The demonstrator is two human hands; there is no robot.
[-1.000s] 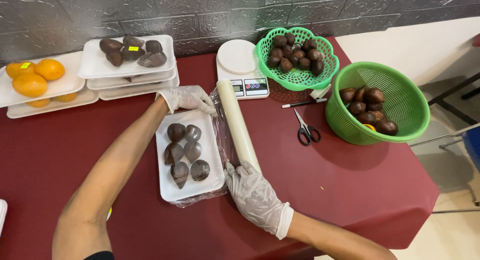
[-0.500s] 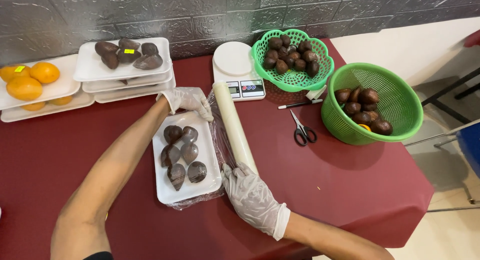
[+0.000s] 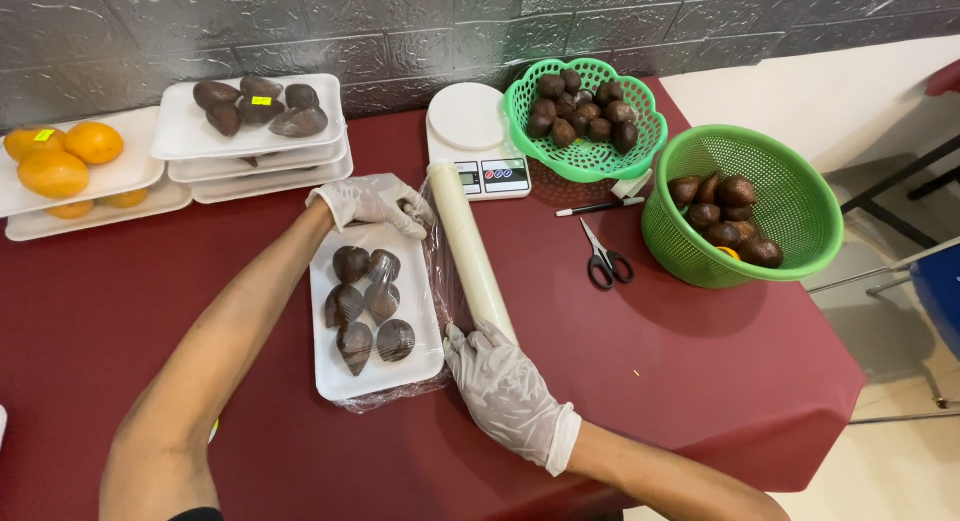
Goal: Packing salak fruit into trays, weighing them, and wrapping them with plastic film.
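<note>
A white foam tray (image 3: 331,371) with several dark brown scaly fruits (image 3: 364,301) lies on the red tablecloth, with clear film under and around it. A roll of cling film (image 3: 469,249) lies along the tray's right side. My left hand (image 3: 373,202), in a thin glove, grips the film at the tray's far right corner, beside the roll's far end. My gloved right hand (image 3: 505,386) holds the roll's near end against the table.
A white kitchen scale (image 3: 474,139) stands behind the roll. Two green baskets of brown fruits (image 3: 586,111) (image 3: 745,216), scissors (image 3: 603,258) and a pen (image 3: 598,208) lie to the right. Stacked foam trays with brown fruits (image 3: 250,131) and oranges (image 3: 70,171) sit at the back left.
Both hands keep their hold on film and roll. My right hand has slid slightly along the roll's near end; the tray has not moved.
</note>
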